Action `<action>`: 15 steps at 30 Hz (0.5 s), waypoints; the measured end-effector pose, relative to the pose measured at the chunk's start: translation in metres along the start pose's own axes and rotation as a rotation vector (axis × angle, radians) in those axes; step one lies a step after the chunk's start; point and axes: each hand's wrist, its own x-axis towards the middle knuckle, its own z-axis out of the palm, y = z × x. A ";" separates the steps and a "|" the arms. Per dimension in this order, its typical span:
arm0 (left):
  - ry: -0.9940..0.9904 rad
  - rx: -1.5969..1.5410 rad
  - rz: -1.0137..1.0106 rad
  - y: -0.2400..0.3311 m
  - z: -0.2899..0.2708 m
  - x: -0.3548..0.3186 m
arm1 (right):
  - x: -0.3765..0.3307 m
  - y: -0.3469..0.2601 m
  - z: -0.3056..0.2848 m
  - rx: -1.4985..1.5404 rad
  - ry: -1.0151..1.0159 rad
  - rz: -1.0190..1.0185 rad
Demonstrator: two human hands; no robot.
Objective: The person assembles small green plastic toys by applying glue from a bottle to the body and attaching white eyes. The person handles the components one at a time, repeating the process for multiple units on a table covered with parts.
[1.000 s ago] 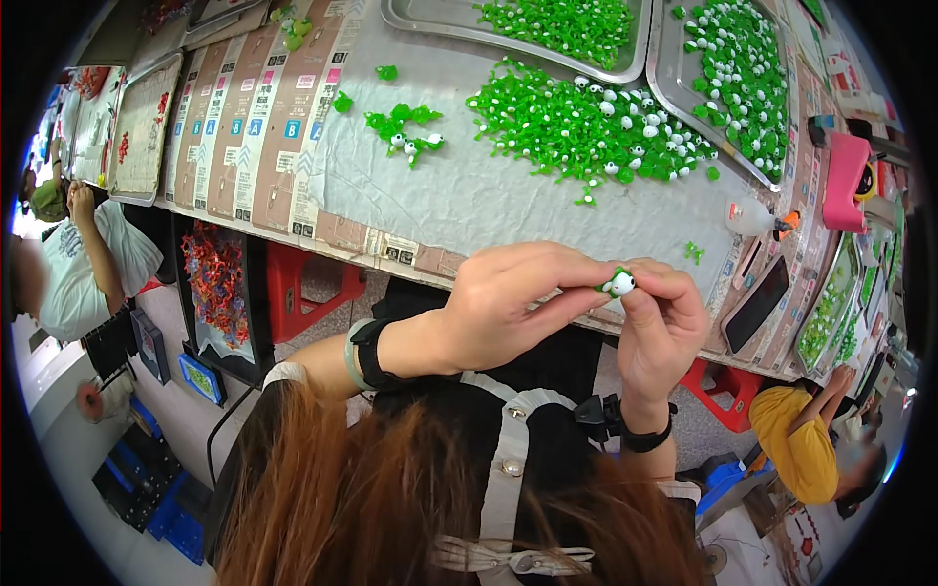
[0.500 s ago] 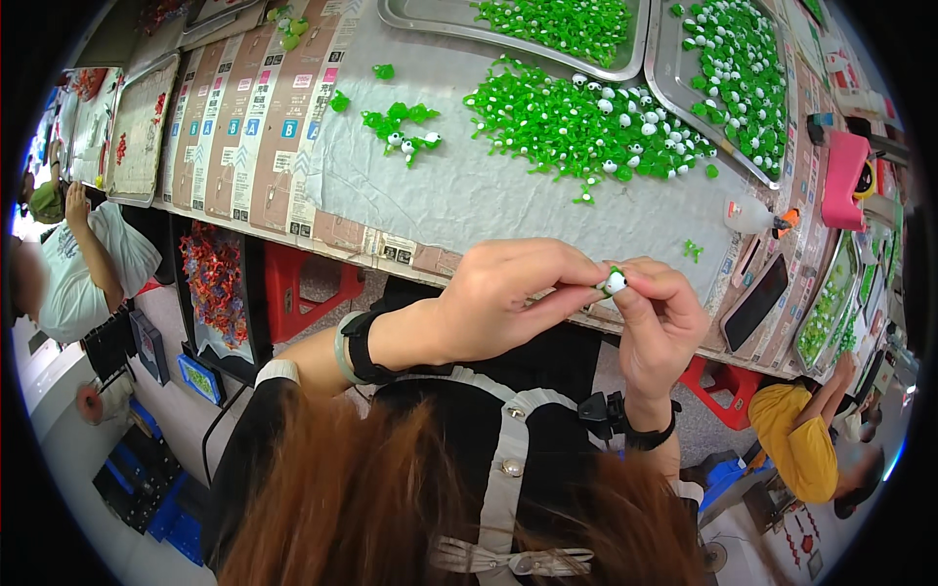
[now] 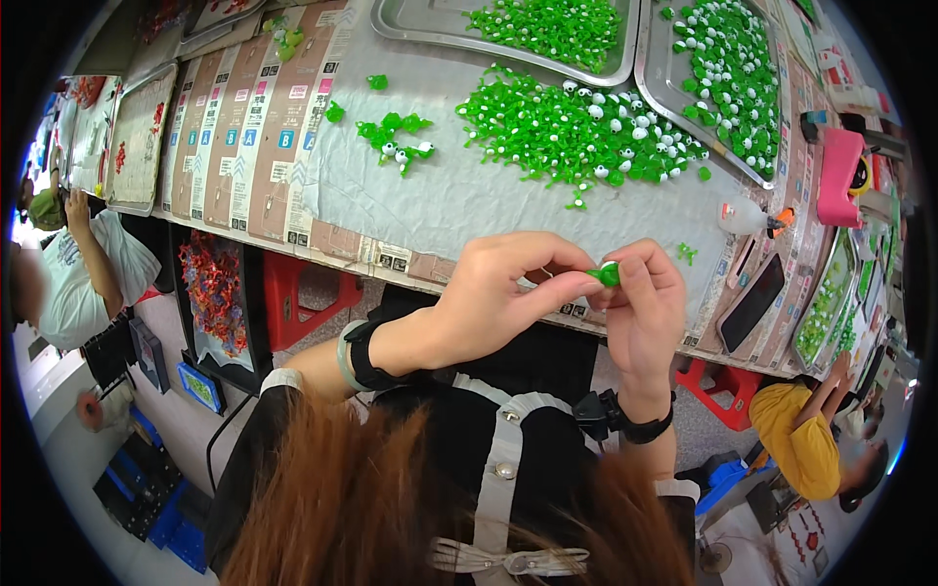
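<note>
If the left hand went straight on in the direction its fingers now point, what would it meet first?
The left hand would first press into the small green piece at its tip; just beyond is the right hand, though exact depth is unclear.

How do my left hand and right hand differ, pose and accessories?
Your left hand points to the right; your right hand points forward. The left hand wears a pale bangle and black band; the right hand wears a black band, no bangle showing. Both hold the green piece.
</note>
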 end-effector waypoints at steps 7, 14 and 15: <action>-0.021 -0.008 -0.073 0.001 -0.001 -0.003 | -0.001 0.003 0.003 0.006 0.038 0.015; 0.065 -0.143 -0.236 -0.007 -0.012 -0.009 | -0.004 0.006 -0.003 -0.264 0.016 -0.063; 0.098 -0.013 -0.223 -0.008 -0.016 -0.009 | -0.004 0.006 -0.002 -0.289 0.024 -0.108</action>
